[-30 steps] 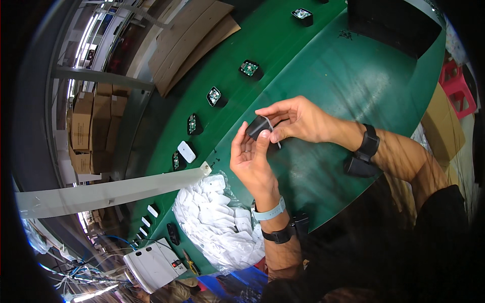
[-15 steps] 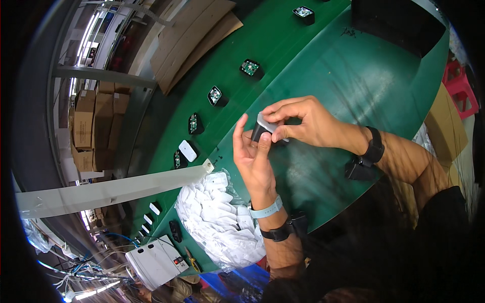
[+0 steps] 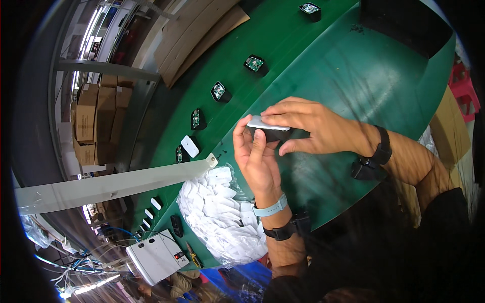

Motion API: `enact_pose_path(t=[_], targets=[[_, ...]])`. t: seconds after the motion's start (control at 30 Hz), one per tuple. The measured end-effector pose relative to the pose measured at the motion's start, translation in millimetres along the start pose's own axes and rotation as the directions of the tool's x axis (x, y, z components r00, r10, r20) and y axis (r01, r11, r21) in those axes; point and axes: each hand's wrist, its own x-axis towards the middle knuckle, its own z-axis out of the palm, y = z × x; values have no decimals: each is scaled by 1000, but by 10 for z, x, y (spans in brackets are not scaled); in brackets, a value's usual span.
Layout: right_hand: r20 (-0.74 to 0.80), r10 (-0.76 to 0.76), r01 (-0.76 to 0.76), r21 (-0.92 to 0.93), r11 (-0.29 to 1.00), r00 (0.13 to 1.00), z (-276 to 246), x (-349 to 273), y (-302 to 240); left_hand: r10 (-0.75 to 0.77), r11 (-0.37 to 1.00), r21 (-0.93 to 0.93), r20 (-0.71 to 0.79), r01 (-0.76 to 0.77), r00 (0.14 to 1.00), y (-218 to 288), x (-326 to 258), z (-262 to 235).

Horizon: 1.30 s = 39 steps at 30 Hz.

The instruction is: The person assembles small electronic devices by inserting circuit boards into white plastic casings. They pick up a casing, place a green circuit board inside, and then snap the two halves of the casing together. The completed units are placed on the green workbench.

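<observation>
My left hand (image 3: 257, 159) is closed around a small black plastic housing (image 3: 273, 133), thumb on its near side and fingers at its left end. A white cover (image 3: 268, 124) lies over the top of the housing; whether it is fully seated I cannot tell. My right hand (image 3: 316, 126) rests stretched fingers on that cover, while its thumb hangs apart below. Below my left wrist lies a clear bag heaped with white covers (image 3: 217, 217). On the green belt stand several open black housings with circuit boards (image 3: 218, 91); one white cover (image 3: 190, 146) leans against the nearest.
A pale metal bar (image 3: 116, 182) crosses from the left to the bag. At lower left are a white box with a switch (image 3: 157, 257) and yellow-handled pliers (image 3: 193, 256). A black bin (image 3: 406, 28) stands far right, cardboard sheets (image 3: 197, 35) beyond the belt.
The housing has turned so its white cover faces up. My right hand has gone from pinching the cover to lying on it with the thumb free. The whole view has shifted slightly.
</observation>
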Motion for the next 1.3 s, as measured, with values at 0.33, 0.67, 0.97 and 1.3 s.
enact_pose_path(t=[0.33,0.67,0.97,1.3], targets=[[5,-81,81,-23,996,997,-46,33,-21,64,998,13,47,-65,997,-15,-15,-220],[53,-78,73,93,993,996,-35,36,-71,81,992,-118,238,-54,968,-94,16,-421],[11,-114,114,23,993,993,-58,49,-73,284,944,99,234,-313,930,-42,-12,-257],[36,-280,282,-52,958,959,-145,89,-110,433,871,104,297,-480,851,-57,-66,-253]])
